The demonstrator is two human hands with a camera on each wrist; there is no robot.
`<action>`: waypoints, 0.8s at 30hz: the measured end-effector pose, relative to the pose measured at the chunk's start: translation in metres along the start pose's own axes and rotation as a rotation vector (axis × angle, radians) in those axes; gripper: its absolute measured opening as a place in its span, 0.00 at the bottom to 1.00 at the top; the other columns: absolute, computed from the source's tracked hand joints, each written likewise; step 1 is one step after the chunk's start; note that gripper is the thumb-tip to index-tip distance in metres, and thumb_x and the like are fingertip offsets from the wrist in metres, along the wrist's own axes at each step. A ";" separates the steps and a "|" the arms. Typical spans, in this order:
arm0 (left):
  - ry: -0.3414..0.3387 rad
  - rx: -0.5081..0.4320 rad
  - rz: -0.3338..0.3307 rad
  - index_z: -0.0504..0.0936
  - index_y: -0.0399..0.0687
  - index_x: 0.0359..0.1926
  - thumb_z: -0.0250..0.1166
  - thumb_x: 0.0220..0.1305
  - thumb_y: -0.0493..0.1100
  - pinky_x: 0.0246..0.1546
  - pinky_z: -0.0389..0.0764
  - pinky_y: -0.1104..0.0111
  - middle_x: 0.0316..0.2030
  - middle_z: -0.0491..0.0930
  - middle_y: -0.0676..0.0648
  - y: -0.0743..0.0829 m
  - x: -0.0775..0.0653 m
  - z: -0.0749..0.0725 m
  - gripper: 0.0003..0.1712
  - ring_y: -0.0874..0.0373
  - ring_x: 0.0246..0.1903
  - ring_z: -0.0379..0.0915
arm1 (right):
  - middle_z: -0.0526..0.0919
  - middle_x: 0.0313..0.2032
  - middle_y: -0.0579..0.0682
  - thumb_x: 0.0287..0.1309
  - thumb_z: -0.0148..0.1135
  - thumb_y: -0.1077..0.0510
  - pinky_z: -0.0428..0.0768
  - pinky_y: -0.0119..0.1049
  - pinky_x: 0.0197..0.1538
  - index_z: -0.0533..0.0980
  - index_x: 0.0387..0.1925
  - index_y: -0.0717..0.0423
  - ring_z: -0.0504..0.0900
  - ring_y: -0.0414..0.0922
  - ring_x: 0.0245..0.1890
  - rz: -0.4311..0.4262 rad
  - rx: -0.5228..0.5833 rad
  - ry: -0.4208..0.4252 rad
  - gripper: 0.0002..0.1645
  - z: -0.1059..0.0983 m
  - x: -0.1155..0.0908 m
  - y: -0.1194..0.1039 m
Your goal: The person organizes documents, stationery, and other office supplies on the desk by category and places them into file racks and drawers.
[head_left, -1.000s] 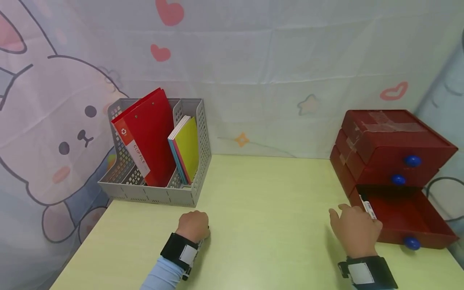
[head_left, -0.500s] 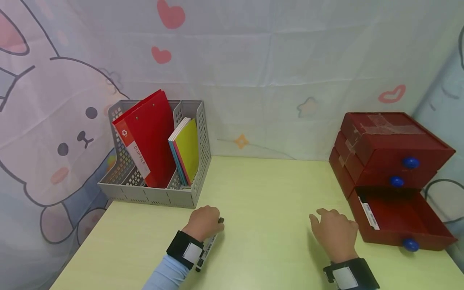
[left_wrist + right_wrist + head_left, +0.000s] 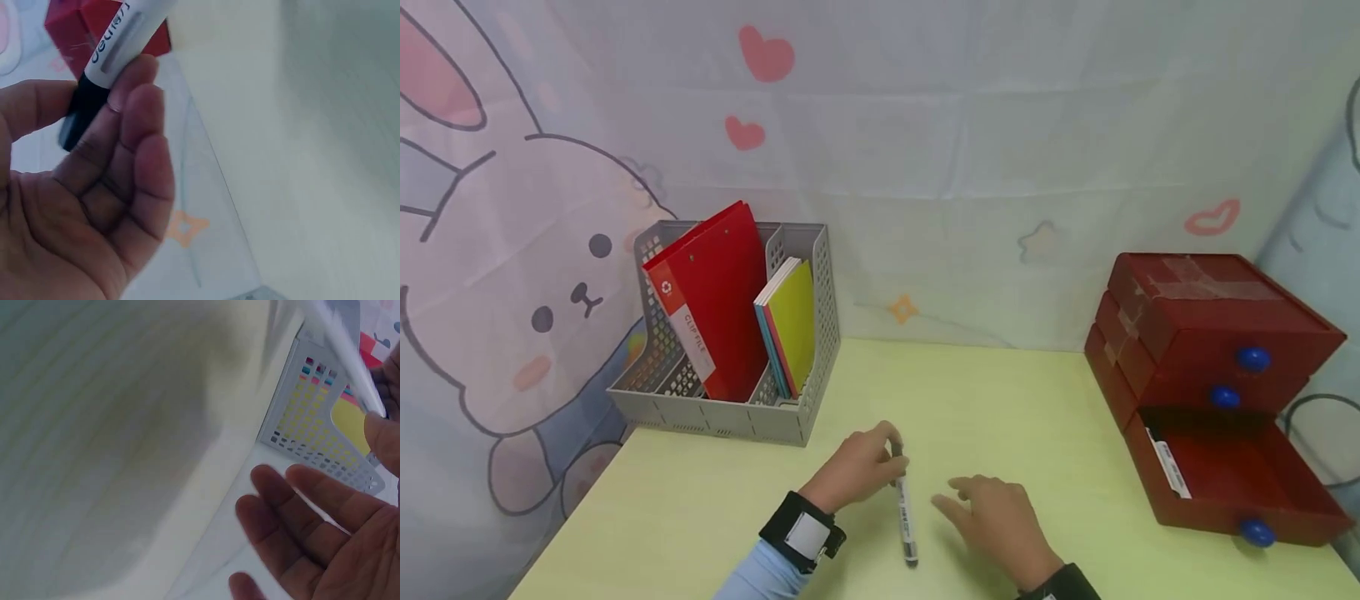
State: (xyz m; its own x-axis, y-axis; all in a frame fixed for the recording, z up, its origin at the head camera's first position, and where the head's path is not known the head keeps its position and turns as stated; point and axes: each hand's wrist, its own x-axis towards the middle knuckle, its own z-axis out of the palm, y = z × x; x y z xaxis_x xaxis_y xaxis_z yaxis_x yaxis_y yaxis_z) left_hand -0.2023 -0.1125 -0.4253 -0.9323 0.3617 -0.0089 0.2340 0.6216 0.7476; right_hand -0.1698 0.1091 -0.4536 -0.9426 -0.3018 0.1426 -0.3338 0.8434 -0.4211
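Observation:
My left hand (image 3: 861,468) pinches a whiteboard marker (image 3: 906,517) near its black cap end, above the middle of the table. In the left wrist view the marker (image 3: 119,50) has a white barrel with dark lettering, and its black end sits between thumb and fingertips. Just right of it, my right hand (image 3: 996,525) holds nothing, its thumb and fingers apart and facing the marker. The right wrist view shows that hand's fingers (image 3: 300,531) loosely spread, with the blurred white marker (image 3: 350,353) beyond the thumb.
A grey divided file rack (image 3: 715,421) at the back left holds a red clip file (image 3: 722,308) and several thin books (image 3: 793,325). On the right stands a dark red drawer box (image 3: 1217,292); its bottom drawer (image 3: 1232,475) is pulled out with another white marker (image 3: 1172,468) inside.
My left hand has moved right with the marker, which now points down toward the table front. My right hand has come left from the drawer to beside the marker.

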 end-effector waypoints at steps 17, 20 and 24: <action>-0.016 -0.190 0.080 0.76 0.50 0.42 0.64 0.69 0.44 0.37 0.75 0.63 0.39 0.85 0.53 0.000 0.000 -0.008 0.06 0.60 0.37 0.78 | 0.85 0.29 0.42 0.51 0.75 0.55 0.77 0.45 0.37 0.84 0.40 0.52 0.76 0.34 0.23 -0.107 -0.035 0.188 0.14 -0.004 0.000 0.007; 0.017 -0.111 0.096 0.78 0.51 0.39 0.65 0.68 0.42 0.32 0.74 0.66 0.35 0.83 0.55 -0.006 -0.002 -0.008 0.04 0.61 0.33 0.74 | 0.85 0.28 0.42 0.49 0.77 0.56 0.76 0.44 0.34 0.84 0.37 0.51 0.76 0.35 0.22 -0.099 -0.026 0.210 0.13 -0.008 0.001 0.010; 0.068 0.012 0.119 0.79 0.50 0.36 0.65 0.67 0.39 0.31 0.75 0.67 0.31 0.79 0.56 -0.013 -0.002 -0.008 0.03 0.61 0.30 0.72 | 0.84 0.27 0.42 0.47 0.78 0.57 0.74 0.42 0.32 0.84 0.35 0.51 0.75 0.35 0.22 -0.092 -0.049 0.219 0.12 -0.015 0.000 0.015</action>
State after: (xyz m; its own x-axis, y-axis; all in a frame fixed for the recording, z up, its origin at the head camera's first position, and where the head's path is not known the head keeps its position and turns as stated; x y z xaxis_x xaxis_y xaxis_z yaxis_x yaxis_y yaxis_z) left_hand -0.2054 -0.1268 -0.4292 -0.9142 0.3857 0.1245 0.3469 0.5858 0.7324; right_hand -0.1753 0.1283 -0.4465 -0.8853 -0.2792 0.3717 -0.4133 0.8390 -0.3540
